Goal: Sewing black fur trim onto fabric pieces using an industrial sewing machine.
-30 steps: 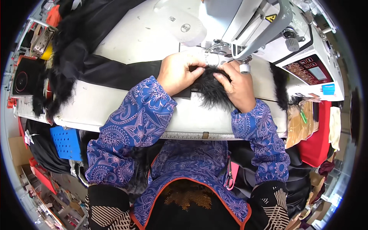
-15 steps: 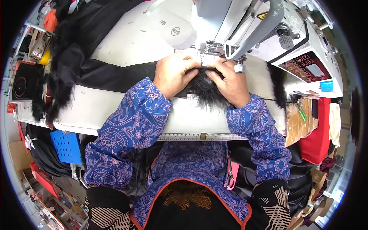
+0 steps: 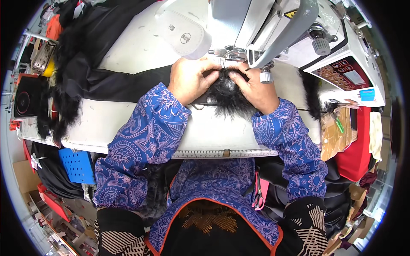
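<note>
Both hands are close together at the needle area of a white sewing machine [image 3: 228, 25]. My left hand [image 3: 190, 81] pinches the edge of a black garment piece with fur trim, thumb and fingers pressed together. On the other side of the needle, my right hand [image 3: 258, 89] is closed on the black fur [image 3: 230, 96], which hangs toward me between the two hands. A smooth black sleeve-like length of fabric [image 3: 124, 83] runs left from my left hand over the white table [image 3: 213, 132]. The fingertips at the presser foot are partly hidden by fur and machine parts.
A control panel [image 3: 341, 74] is on the machine's right side. A measuring tape [image 3: 205, 153] runs along the table's front edge. More fur-trimmed black fabric [image 3: 70, 72] is piled at left. Scissors [image 3: 258, 198] hang at my apron. A blue basket [image 3: 77, 165] stands below left.
The fur between my hands has shifted slightly, with more of its shiny underside visible. My left hand has moved a little left; the whole view has also shifted slightly.
</note>
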Demonstrator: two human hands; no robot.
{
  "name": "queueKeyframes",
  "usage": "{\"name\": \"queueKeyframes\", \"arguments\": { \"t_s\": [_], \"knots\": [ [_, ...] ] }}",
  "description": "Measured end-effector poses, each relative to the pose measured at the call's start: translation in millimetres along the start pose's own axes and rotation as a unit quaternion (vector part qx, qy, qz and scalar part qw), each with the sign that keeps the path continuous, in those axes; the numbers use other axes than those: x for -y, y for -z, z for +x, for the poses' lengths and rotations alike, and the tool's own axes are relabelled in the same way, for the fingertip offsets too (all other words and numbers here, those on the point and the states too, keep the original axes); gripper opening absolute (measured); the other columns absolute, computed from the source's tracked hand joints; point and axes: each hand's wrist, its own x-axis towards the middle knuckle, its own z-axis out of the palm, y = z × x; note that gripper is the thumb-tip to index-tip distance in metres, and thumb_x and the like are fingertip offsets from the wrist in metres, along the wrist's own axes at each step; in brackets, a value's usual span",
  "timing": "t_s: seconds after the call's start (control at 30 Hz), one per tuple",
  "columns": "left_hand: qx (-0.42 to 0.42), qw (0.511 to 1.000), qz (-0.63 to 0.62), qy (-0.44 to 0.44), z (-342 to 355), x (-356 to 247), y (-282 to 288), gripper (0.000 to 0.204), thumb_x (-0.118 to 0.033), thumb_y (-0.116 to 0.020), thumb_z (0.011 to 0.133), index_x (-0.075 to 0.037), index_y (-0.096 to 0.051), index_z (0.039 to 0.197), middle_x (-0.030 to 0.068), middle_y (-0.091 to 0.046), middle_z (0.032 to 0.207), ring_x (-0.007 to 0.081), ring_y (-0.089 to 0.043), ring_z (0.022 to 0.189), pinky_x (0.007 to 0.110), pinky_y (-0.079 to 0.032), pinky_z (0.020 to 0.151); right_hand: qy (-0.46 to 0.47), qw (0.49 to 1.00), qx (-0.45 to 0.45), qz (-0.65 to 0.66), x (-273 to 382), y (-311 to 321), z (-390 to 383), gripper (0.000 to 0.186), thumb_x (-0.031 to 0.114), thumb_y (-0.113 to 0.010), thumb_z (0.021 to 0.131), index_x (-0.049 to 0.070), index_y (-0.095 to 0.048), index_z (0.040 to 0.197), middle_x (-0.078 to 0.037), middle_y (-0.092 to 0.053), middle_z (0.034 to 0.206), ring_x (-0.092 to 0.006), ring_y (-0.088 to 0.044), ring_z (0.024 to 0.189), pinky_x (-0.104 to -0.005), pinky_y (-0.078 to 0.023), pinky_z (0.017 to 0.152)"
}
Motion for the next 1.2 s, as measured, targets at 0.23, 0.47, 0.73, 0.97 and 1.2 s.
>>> {"name": "queueKeyframes", "arguments": {
  "t_s": [0.23, 0.47, 0.73, 0.97, 1.2],
  "knots": [
    [-0.01, 0.999, -0.005, 0.046, 4, 1, -3, 0.015, -0.008, -0.078, 0.075, -0.007, -0.076, 0.09, 0.0097, -0.072, 0.089, 0.027, -0.067, 0.086, 0.035, -0.054, 0.078, -0.001, 0.995, -0.06, 0.074, -10, -8, 11, 0.02, 0.023, -0.071, 0.085, 0.005, -0.074, 0.093, -0.015, -0.071, 0.08, -0.0336, -0.069, 0.074, -0.0412, -0.052, 0.066],
    [0.033, 0.997, -0.02, 0.071, 11, 12, -5, 0.014, -0.01, -0.075, 0.083, -0.005, -0.077, 0.095, 0.0124, -0.075, 0.086, 0.0256, -0.072, 0.077, 0.033, -0.054, 0.076, -0.012, 0.997, -0.043, 0.062, -12, -2, 14, 0.023, 0.023, -0.072, 0.087, 0.004, -0.074, 0.1, -0.014, -0.074, 0.088, -0.0307, -0.071, 0.081, -0.0395, -0.054, 0.072],
    [0.066, 0.99, -0.042, 0.119, 9, 17, -7, 0.015, -0.011, -0.073, 0.086, -0.004, -0.077, 0.099, 0.0136, -0.076, 0.09, 0.0175, -0.073, 0.078, 0.029, -0.055, 0.077, -0.038, 0.997, 0.006, 0.071, -18, 2, 14, 0.026, 0.023, -0.075, 0.088, 0.005, -0.074, 0.107, -0.012, -0.076, 0.097, -0.0238, -0.072, 0.088, -0.0366, -0.056, 0.08],
    [0.036, 0.996, -0.035, 0.076, 12, 17, -7, 0.017, -0.013, -0.074, 0.084, -0.003, -0.076, 0.097, 0.0152, -0.074, 0.083, 0.0224, -0.071, 0.071, 0.031, -0.054, 0.073, -0.035, 0.999, 0.018, 0.019, -21, 4, 16, 0.026, 0.023, -0.076, 0.088, 0.006, -0.074, 0.108, -0.011, -0.076, 0.097, -0.0233, -0.072, 0.088, -0.0358, -0.056, 0.079],
    [0.012, 0.997, -0.023, 0.079, 10, 11, -5, 0.018, -0.017, -0.077, 0.081, -0.004, -0.077, 0.094, 0.0161, -0.072, 0.081, 0.0262, -0.067, 0.077, 0.035, -0.052, 0.076, -0.01, 0.999, -0.006, 0.043, -25, -2, 17, 0.024, 0.022, -0.075, 0.087, 0.005, -0.074, 0.103, -0.012, -0.075, 0.093, -0.0252, -0.071, 0.084, -0.0369, -0.055, 0.075]
  ]
}}
